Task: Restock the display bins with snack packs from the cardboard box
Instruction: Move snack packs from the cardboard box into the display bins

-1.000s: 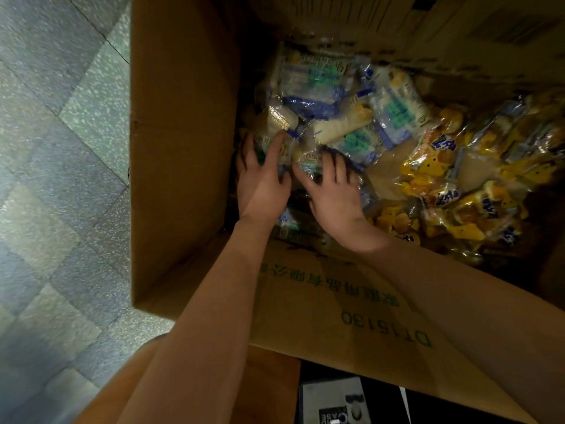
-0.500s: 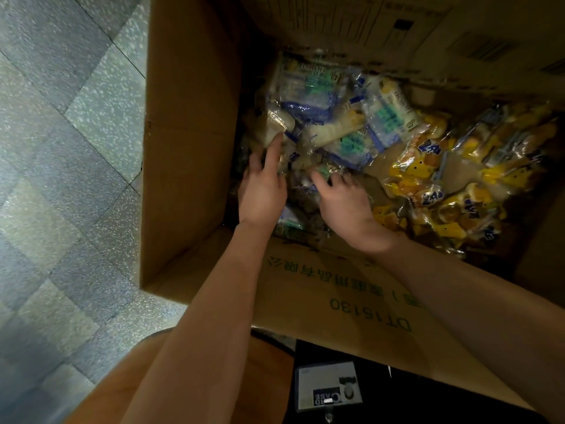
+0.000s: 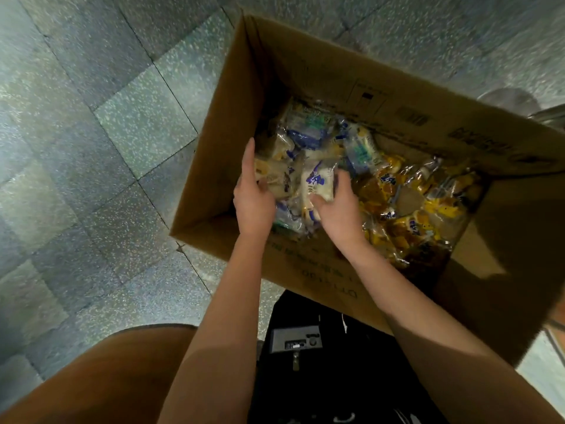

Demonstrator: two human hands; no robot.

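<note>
Cardboard box (image 3: 232,117) sits mid-frame, both hands inside: left hand (image 3: 253,194) and right hand (image 3: 339,206) curl around a clutch of white-and-blue snack packs (image 3: 316,183) from either side, likely to scoop several together. Yellow packs (image 3: 428,206) lie loose at right.

Matt corrugated cardboard box (image 3: 232,123); glossy crinkled plastic snack packs (image 3: 318,182); speckled polished stone floor (image 3: 91,148).

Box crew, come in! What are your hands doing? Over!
Left hand and right hand both holding white packs. Packs inside the box. Yellow packs beside, nothing blocking.
</note>
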